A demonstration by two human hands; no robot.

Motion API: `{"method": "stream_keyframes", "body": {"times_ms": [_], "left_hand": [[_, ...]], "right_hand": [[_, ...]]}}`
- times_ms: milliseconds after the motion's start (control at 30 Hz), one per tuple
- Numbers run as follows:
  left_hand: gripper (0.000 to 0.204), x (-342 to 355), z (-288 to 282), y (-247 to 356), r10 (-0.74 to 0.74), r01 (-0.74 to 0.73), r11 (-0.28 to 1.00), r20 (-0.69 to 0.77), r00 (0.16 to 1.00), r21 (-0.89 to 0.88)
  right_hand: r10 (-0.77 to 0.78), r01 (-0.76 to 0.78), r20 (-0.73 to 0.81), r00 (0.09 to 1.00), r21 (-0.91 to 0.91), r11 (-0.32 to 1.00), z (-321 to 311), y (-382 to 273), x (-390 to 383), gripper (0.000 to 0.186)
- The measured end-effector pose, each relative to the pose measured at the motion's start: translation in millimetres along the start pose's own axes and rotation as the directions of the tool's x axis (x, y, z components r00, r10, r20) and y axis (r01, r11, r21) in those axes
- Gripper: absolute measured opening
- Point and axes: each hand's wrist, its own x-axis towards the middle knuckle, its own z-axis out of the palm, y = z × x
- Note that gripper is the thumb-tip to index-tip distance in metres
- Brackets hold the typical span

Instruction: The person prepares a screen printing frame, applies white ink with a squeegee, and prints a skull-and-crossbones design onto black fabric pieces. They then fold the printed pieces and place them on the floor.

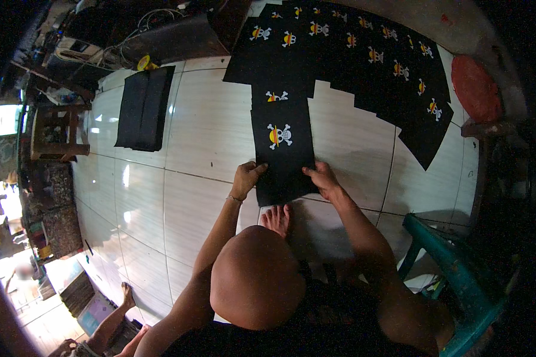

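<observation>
A black cloth-like sheet (286,163) lies in front of me, printed with a white skull and crossbones in a yellow hat. My left hand (248,179) pinches its left edge near the close end, thumb on top. On the opposite edge my right hand (323,179) grips it the same way. The sheet's far end overlaps another printed sheet (275,89), hiding part of that skull. Beyond it, several similar black sheets (339,62) overlap in a spread across the floor. At the left is a neat stack of plain black sheets (144,110).
My bare foot (276,219) is just below the sheet on the tiled floor (202,137). A green plastic chair (446,262) stands at right, a red rounded object (475,89) beyond it. A yellow roll (146,62) sits behind the stack. Another person's leg (112,318) shows lower left.
</observation>
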Motion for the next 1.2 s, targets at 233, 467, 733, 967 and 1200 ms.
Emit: {"method": "stream_keyframes", "body": {"times_ms": [233, 467, 733, 967, 1200], "left_hand": [[0.033, 16, 5, 4, -0.121, 0.343, 0.648, 0.353, 0.928, -0.68], [0.041, 5, 50, 11, 0.243, -0.219, 0.897, 0.016, 0.97, -0.384], [0.051, 19, 64, 15, 0.327, -0.328, 0.944, -0.186, 0.927, 0.026], [0.048, -19, 50, 35, 0.549, -0.537, 0.831, -0.052, 0.834, 0.146], [0.052, -59, 49, 101, 0.665, -0.671, 0.741, 0.107, 0.739, 0.035]], "right_hand": [[0.118, -0.118, -0.006, 0.993, 0.012, 0.993, -4, -9, -1, 0.029], [-0.409, 0.216, -0.067, 0.91, -0.766, 0.606, 37, -19, -24, 0.053], [-0.496, 0.494, 0.192, 0.847, -0.63, 0.6, 69, -18, -42, 0.052], [-0.417, 0.366, -0.098, 0.904, -0.33, 0.87, 16, -55, -13, 0.041], [-0.571, 0.564, 0.148, 0.807, 0.093, 0.821, 9, -184, -37, 0.059]]}}
